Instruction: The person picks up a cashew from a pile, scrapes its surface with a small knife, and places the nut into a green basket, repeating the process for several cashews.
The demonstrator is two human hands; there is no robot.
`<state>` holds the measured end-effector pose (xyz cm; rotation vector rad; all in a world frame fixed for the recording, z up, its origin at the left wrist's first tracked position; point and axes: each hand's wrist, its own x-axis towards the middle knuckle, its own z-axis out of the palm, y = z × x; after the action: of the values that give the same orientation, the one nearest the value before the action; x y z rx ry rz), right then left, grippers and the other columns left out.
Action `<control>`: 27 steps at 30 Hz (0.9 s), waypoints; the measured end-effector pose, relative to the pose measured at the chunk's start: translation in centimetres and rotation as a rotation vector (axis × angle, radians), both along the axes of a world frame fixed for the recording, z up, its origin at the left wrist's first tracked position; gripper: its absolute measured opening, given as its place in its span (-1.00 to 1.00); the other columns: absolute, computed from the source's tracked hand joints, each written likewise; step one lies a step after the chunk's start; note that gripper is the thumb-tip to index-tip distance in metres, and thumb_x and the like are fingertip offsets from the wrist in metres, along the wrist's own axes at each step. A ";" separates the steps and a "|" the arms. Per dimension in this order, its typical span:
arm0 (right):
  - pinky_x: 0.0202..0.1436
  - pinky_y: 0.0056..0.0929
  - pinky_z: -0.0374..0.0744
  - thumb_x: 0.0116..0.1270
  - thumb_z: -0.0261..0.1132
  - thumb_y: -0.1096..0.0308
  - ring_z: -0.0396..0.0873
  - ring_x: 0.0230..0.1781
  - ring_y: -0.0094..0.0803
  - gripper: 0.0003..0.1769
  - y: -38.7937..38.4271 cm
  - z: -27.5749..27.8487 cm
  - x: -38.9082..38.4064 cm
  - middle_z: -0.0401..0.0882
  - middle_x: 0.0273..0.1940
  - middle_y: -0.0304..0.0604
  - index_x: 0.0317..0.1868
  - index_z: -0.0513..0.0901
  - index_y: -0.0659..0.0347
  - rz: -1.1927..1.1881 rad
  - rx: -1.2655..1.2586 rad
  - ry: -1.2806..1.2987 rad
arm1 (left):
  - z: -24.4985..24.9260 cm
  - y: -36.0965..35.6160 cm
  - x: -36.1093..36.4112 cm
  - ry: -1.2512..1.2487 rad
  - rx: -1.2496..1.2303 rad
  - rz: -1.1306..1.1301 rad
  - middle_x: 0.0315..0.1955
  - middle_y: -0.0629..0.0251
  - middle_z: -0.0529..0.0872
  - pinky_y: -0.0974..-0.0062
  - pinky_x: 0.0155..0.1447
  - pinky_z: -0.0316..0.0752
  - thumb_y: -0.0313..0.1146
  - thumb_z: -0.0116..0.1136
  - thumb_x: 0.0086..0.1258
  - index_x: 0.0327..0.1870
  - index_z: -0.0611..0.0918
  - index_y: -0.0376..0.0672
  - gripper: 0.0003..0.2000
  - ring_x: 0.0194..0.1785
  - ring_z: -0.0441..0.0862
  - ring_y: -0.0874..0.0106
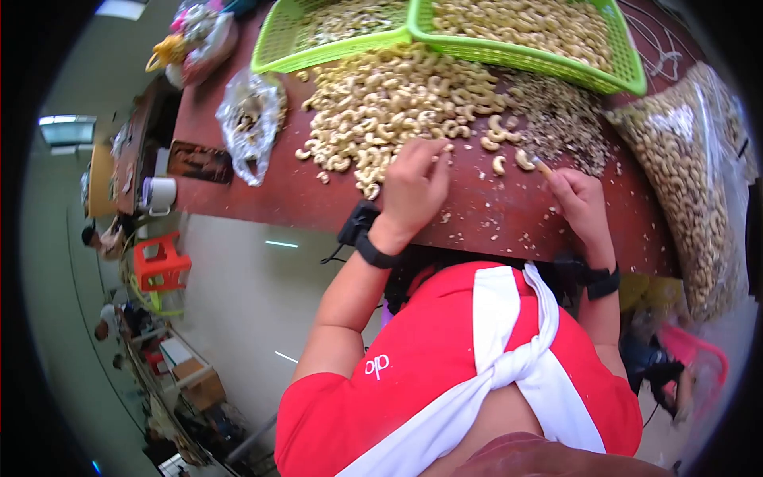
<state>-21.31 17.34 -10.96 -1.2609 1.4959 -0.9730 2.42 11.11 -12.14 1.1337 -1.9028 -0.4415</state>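
A big pile of pale cashews (381, 103) lies on the red-brown table. My left hand (417, 179) is at the pile's lower right edge, fingers bent together; what they hold, if anything, is too small to make out. To the right, my right hand (574, 195) grips a small tool with a light brown handle (542, 167), its tip beside a single cashew (524, 160). Another loose cashew (498, 165) lies between the hands. A heap of brown skin bits and fragments (556, 119) sits beyond my right hand.
Two green baskets (410, 24) with cashews stand at the far edge. A large clear bag of cashews (687, 175) is at the right. At the left are a small plastic bag (250, 119), a dark box (199, 162) and a white mug (159, 195). People sit in the background.
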 end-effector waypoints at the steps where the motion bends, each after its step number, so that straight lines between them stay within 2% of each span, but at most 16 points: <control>1: -0.65 -0.68 0.26 0.27 0.12 0.21 0.30 -0.70 -0.74 -0.69 0.0 0.1 0.0 0.35 -0.69 -0.41 -0.48 0.54 0.30 0.020 -0.011 -0.028 | 0.3 -0.1 0.0 0.004 0.038 0.004 -0.46 0.23 0.58 0.62 -0.49 0.39 -0.56 0.11 0.10 -0.33 0.59 -0.26 -0.89 -0.54 0.51 0.48; 3: -0.65 -0.68 0.27 0.27 0.12 0.21 0.31 -0.70 -0.74 -0.68 0.1 0.3 0.0 0.35 -0.69 -0.41 -0.48 0.55 0.30 0.001 0.012 -0.045 | 0.6 -0.2 0.1 -0.009 0.099 0.019 -0.45 0.24 0.59 0.63 -0.49 0.38 -0.55 0.12 0.11 -0.33 0.59 -0.26 -0.89 -0.56 0.51 0.51; 4: -0.65 -0.68 0.27 0.27 0.12 0.21 0.31 -0.69 -0.74 -0.68 0.0 0.4 0.0 0.36 -0.69 -0.40 -0.48 0.55 0.31 0.008 0.025 -0.071 | 0.6 -0.3 0.2 -0.045 0.115 -0.005 -0.41 0.16 0.56 0.51 -0.49 0.42 -0.53 0.10 0.11 -0.32 0.57 -0.25 -0.89 -0.57 0.52 0.36; 6: -0.65 -0.69 0.28 0.26 0.13 0.19 0.32 -0.69 -0.74 -0.68 0.1 0.5 0.0 0.36 -0.69 -0.41 -0.48 0.56 0.30 -0.011 0.030 -0.062 | 0.4 -0.4 0.0 -0.126 0.161 -0.016 -0.43 0.15 0.54 0.43 -0.43 0.43 -0.50 0.12 0.09 -0.31 0.56 -0.24 -0.87 -0.51 0.52 0.29; 7: -0.65 -0.68 0.28 0.25 0.14 0.19 0.32 -0.69 -0.74 -0.68 0.0 0.5 -0.1 0.36 -0.68 -0.41 -0.48 0.56 0.30 -0.002 0.041 -0.048 | 0.1 -0.4 -0.2 -0.127 0.164 -0.025 -0.43 0.15 0.54 0.43 -0.43 0.43 -0.50 0.12 0.09 -0.31 0.56 -0.24 -0.87 -0.51 0.52 0.29; 9: -0.65 -0.68 0.29 0.24 0.15 0.18 0.33 -0.69 -0.74 -0.67 0.0 0.4 -0.1 0.37 -0.68 -0.41 -0.48 0.56 0.30 0.003 0.050 -0.036 | -0.6 -0.3 -0.6 -0.333 0.053 0.027 -0.50 0.23 0.54 0.47 -0.40 0.41 -0.49 0.15 0.07 -0.31 0.57 -0.23 -0.85 -0.50 0.51 0.33; 12: -0.65 -0.68 0.28 0.23 0.16 0.17 0.33 -0.69 -0.73 -0.67 -0.1 0.3 -0.1 0.37 -0.68 -0.41 -0.49 0.56 0.30 -0.002 0.041 -0.048 | -0.6 -0.2 -1.2 -0.368 0.082 0.060 -0.50 0.23 0.51 0.40 -0.36 0.41 -0.47 0.17 0.05 -0.30 0.57 -0.22 -0.83 -0.45 0.51 0.27; 14: -0.66 -0.66 0.28 0.23 0.16 0.17 0.33 -0.70 -0.73 -0.66 -0.1 0.4 0.0 0.37 -0.70 -0.39 -0.49 0.57 0.30 -0.006 0.015 -0.032 | -0.4 0.0 -1.4 -0.376 0.083 0.059 -0.48 0.22 0.48 0.42 -0.39 0.41 -0.48 0.17 0.05 -0.31 0.56 -0.22 -0.84 -0.46 0.49 0.30; 18: -0.66 -0.65 0.29 0.23 0.16 0.16 0.33 -0.71 -0.71 -0.66 -0.1 0.0 -0.1 0.37 -0.72 -0.37 -0.49 0.57 0.31 -0.032 0.020 0.007 | 0.2 0.3 -2.4 -0.239 0.012 0.006 -0.47 0.22 0.48 0.50 -0.45 0.39 -0.49 0.17 0.06 -0.29 0.56 -0.23 -0.83 -0.50 0.48 0.37; 20: -0.65 -0.63 0.31 0.22 0.16 0.16 0.33 -0.71 -0.71 -0.66 -0.2 -0.1 -0.1 0.37 -0.73 -0.36 -0.46 0.59 0.31 0.002 0.030 -0.004 | 0.8 0.8 -3.6 -0.170 -0.011 -0.159 -0.44 0.21 0.49 0.51 -0.46 0.39 -0.49 0.17 0.08 -0.28 0.56 -0.23 -0.83 -0.51 0.48 0.37; 21: -0.65 -0.63 0.31 0.22 0.16 0.16 0.33 -0.71 -0.71 -0.66 -0.2 0.0 0.1 0.37 -0.73 -0.36 -0.46 0.59 0.31 0.002 0.028 -0.004 | 1.2 1.3 -4.3 -0.195 0.090 -0.187 -0.42 0.21 0.50 0.49 -0.45 0.40 -0.48 0.16 0.08 -0.27 0.56 -0.22 -0.83 -0.50 0.49 0.34; 25: -0.65 -0.63 0.32 0.23 0.16 0.17 0.34 -0.71 -0.70 -0.67 -0.2 0.0 0.3 0.38 -0.73 -0.34 -0.43 0.60 0.31 -0.007 0.015 0.000 | -0.2 1.2 -5.6 -0.319 0.071 -0.226 -0.44 0.20 0.50 0.48 -0.41 0.41 -0.48 0.17 0.06 -0.25 0.57 -0.21 -0.80 -0.52 0.49 0.31; 27: -0.65 -0.62 0.32 0.23 0.16 0.17 0.35 -0.72 -0.69 -0.67 -0.1 0.1 0.2 0.38 -0.73 -0.33 -0.42 0.61 0.31 -0.012 0.002 0.009 | -1.0 0.8 -5.4 -0.282 0.084 -0.237 -0.44 0.24 0.51 0.50 -0.40 0.42 -0.48 0.17 0.08 -0.25 0.57 -0.22 -0.81 -0.53 0.50 0.35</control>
<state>-21.09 17.28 -10.90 -1.2581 1.5118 -0.9748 -2.99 11.96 -13.12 1.0724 -2.2984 -0.5162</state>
